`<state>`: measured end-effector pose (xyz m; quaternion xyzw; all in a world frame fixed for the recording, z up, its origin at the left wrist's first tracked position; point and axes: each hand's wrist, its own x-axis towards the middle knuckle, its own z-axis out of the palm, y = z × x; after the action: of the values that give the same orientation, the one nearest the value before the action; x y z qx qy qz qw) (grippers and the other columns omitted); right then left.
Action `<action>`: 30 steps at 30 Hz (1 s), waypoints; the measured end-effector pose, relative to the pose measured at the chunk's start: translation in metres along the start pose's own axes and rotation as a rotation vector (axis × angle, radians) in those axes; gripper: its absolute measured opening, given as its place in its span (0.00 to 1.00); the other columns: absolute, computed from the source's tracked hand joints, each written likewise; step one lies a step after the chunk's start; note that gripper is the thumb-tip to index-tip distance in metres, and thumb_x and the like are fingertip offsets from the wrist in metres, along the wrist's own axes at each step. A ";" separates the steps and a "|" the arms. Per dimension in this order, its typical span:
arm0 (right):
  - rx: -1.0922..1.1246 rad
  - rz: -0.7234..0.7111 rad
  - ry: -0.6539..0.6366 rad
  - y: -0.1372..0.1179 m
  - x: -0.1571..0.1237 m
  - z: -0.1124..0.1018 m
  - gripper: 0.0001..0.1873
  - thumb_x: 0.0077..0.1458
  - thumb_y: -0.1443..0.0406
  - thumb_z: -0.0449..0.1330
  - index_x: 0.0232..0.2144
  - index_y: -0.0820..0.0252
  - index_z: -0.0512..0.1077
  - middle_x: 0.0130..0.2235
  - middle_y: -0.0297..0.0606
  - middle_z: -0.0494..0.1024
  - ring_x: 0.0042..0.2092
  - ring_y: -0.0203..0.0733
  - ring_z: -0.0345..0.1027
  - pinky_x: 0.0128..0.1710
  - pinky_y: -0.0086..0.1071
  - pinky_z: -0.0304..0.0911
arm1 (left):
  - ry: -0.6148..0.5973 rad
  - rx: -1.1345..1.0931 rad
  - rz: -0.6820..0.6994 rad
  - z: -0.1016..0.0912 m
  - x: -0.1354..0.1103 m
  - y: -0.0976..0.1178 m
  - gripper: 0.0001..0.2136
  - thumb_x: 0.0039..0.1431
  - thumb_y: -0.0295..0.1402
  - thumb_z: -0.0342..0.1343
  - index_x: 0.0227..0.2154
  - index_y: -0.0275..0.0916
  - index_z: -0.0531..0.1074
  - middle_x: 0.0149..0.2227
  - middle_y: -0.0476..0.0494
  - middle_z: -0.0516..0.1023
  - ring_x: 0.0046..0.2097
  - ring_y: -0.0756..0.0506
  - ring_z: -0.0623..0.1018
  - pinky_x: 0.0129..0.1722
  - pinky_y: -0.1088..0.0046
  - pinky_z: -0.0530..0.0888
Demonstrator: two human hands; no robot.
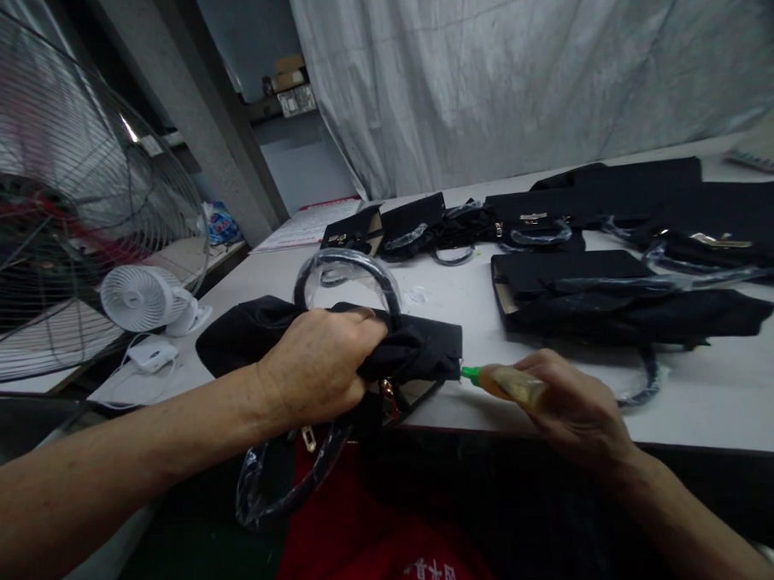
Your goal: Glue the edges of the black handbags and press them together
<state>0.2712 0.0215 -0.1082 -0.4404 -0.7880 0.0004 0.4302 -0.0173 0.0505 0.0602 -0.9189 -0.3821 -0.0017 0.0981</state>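
Observation:
My left hand (326,357) is closed around a black handbag (428,344) at the table's front edge. Two round handles wrapped in clear plastic stick out from it, one handle (347,262) upward and the other hanging below the edge. A gold metal clasp piece (309,439) dangles under my wrist. In my right hand (575,401) is a squeeze bottle (510,383) of yellowish content with a green nozzle. Its tip points left and is at or very near the bag's right corner; whether it touches I cannot tell.
Another black bag (572,269) lies on the white table (718,395) to the right. Several more bags (413,220) line the back. At left stand a small white fan (140,296) and a large caged fan (69,210). A grey curtain (512,71) hangs behind.

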 end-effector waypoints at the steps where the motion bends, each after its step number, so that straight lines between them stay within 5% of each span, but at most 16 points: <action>1: 0.016 -0.014 -0.043 0.000 0.001 0.000 0.05 0.55 0.69 0.55 0.35 0.57 0.69 0.32 0.36 0.75 0.27 0.37 0.68 0.25 0.29 0.59 | 0.004 -0.008 0.002 0.000 -0.001 0.000 0.06 0.46 0.23 0.51 0.29 0.37 0.69 0.33 0.45 0.77 0.33 0.43 0.77 0.31 0.68 0.73; 3: 0.029 -0.017 -0.085 0.000 0.002 -0.001 0.05 0.55 0.69 0.55 0.35 0.56 0.69 0.32 0.36 0.75 0.27 0.37 0.69 0.25 0.29 0.60 | 0.010 -0.020 0.005 0.001 -0.003 0.000 0.06 0.46 0.23 0.51 0.28 0.37 0.69 0.32 0.45 0.76 0.33 0.44 0.77 0.32 0.69 0.73; 8: -0.010 -0.006 0.053 0.001 0.007 -0.003 0.03 0.56 0.66 0.58 0.36 0.55 0.68 0.35 0.37 0.75 0.30 0.38 0.70 0.25 0.28 0.60 | 0.023 -0.019 0.009 0.003 -0.007 -0.001 0.07 0.45 0.22 0.50 0.28 0.37 0.69 0.32 0.44 0.76 0.33 0.44 0.77 0.32 0.69 0.73; 12: 0.028 -0.102 -0.101 -0.002 0.005 -0.003 0.06 0.55 0.69 0.55 0.36 0.56 0.68 0.32 0.37 0.74 0.28 0.38 0.69 0.25 0.29 0.60 | 0.032 -0.037 0.015 0.005 -0.009 -0.001 0.07 0.45 0.23 0.50 0.29 0.37 0.69 0.32 0.45 0.76 0.33 0.43 0.77 0.31 0.68 0.73; 17: -0.006 -0.060 0.012 -0.002 -0.001 -0.005 0.08 0.54 0.72 0.55 0.37 0.57 0.67 0.37 0.38 0.75 0.30 0.38 0.70 0.27 0.29 0.61 | 0.043 -0.038 0.008 0.007 -0.012 -0.001 0.06 0.46 0.24 0.50 0.28 0.37 0.69 0.32 0.44 0.76 0.33 0.43 0.77 0.31 0.69 0.72; 22: 0.046 -0.108 -0.122 -0.003 -0.003 -0.006 0.09 0.53 0.71 0.54 0.38 0.56 0.67 0.34 0.36 0.75 0.29 0.38 0.69 0.26 0.29 0.61 | 0.048 -0.049 0.014 0.009 -0.016 -0.001 0.07 0.45 0.23 0.50 0.29 0.37 0.69 0.32 0.45 0.76 0.33 0.44 0.77 0.31 0.71 0.72; 26: -0.007 -0.022 -0.041 -0.007 -0.002 -0.006 0.08 0.53 0.70 0.54 0.37 0.55 0.67 0.35 0.37 0.75 0.29 0.38 0.70 0.26 0.29 0.60 | 0.051 -0.052 0.007 0.009 -0.019 0.000 0.07 0.45 0.23 0.51 0.29 0.36 0.69 0.32 0.44 0.76 0.32 0.45 0.77 0.30 0.72 0.71; 30: -0.018 0.110 -0.051 -0.011 -0.003 -0.002 0.06 0.54 0.70 0.52 0.34 0.55 0.66 0.26 0.32 0.69 0.23 0.36 0.64 0.22 0.28 0.56 | 0.050 -0.064 0.003 0.010 -0.021 0.001 0.07 0.45 0.23 0.51 0.29 0.36 0.69 0.32 0.44 0.77 0.33 0.45 0.77 0.30 0.72 0.72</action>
<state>0.2661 0.0118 -0.1050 -0.4864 -0.7733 0.0282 0.4056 -0.0319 0.0366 0.0484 -0.9218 -0.3781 -0.0368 0.0780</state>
